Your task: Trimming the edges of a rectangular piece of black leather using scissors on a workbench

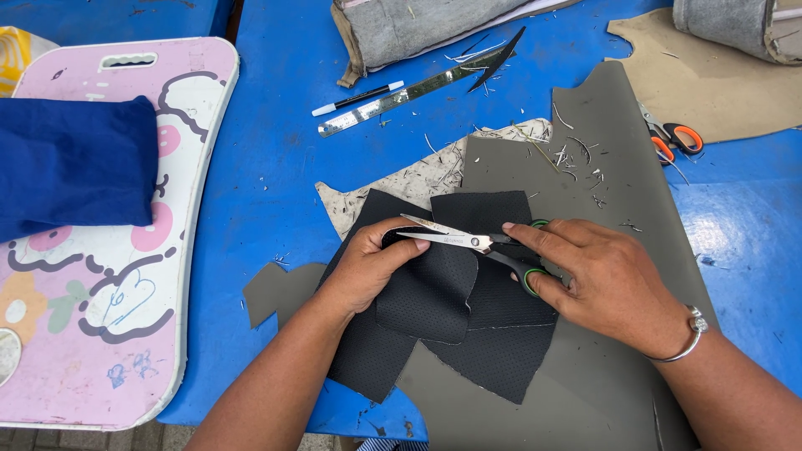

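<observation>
I have the left hand pinching a black perforated piece near the middle of the blue bench, its grip clamped on the folded edge. The right hand has its grip closed through the handles of the green-handled scissors, blades parted at that edge. I judge the cut is just starting; next calls for steady closing of the blades along the line, over the grey sheet.
</observation>
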